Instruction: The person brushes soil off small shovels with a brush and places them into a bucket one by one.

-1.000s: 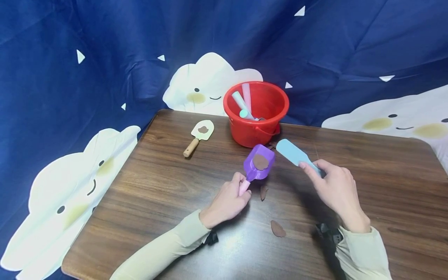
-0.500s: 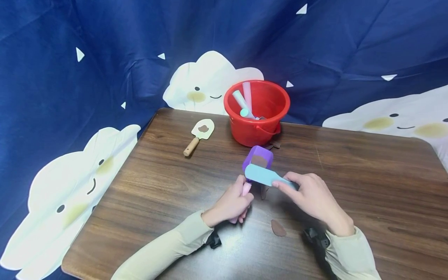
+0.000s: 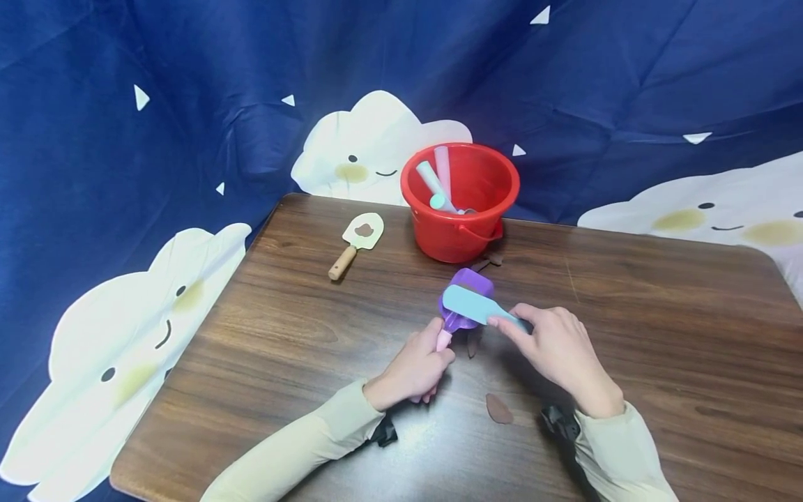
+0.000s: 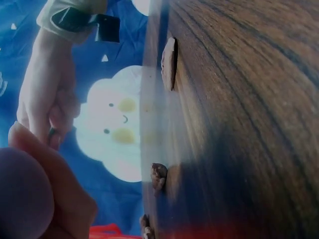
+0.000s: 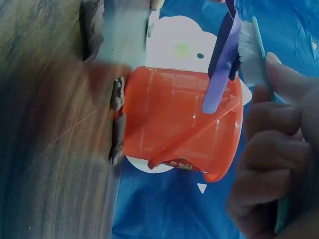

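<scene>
A person's left hand (image 3: pixel 410 367) is wrapped around the pink handle of a purple toy shovel (image 3: pixel 454 321), held above the wooden table (image 3: pixel 288 411), in front of the red bucket (image 3: pixel 448 236). The shovel's long axis runs away from the person, leaning slightly right, blade end toward the bucket. The right hand (image 3: pixel 564 353) grips a light-blue brush (image 3: pixel 472 304) crosswise over the blade, its head pointing left, white bristles (image 5: pixel 250 54) facing the shovel.
</scene>
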Available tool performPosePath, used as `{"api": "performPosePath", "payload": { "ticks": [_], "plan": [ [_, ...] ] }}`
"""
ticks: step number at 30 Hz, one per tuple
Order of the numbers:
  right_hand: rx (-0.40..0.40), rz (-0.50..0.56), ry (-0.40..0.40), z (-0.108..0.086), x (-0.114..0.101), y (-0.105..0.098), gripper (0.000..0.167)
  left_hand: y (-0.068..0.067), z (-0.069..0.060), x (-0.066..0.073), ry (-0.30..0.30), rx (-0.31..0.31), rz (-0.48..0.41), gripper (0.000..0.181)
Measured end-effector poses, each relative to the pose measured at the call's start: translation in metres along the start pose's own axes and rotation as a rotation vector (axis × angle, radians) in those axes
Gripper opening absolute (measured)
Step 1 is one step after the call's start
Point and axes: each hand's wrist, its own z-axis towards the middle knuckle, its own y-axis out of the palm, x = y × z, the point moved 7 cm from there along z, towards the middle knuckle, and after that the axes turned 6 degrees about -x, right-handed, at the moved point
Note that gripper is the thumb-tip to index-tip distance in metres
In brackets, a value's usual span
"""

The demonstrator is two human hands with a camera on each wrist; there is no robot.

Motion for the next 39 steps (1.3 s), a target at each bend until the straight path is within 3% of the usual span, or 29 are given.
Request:
{"api": "performPosePath", "payload": {
  "ticks": [12, 25, 39],
  "plan": [
    [0.052, -0.013, 0.026, 0.0020, 0.0056, 0.0020, 0.025, -0.0006, -0.0010, 0.0009, 0.015, 0.004, 0.011, 0.008],
    [0.133, -0.022, -0.001, 0.0023, 0.0040, 0.0022, 0.024, -0.0017, -0.0025, 0.0016, 0.017, 0.011, 0.017, 0.009],
    [0.129, -0.011, 0.013, 0.0067, 0.0088, 0.0029, 0.027, -0.0009, -0.0024, -0.0005, 0.004, 0.005, 0.007, 0.010]
  ]
}}
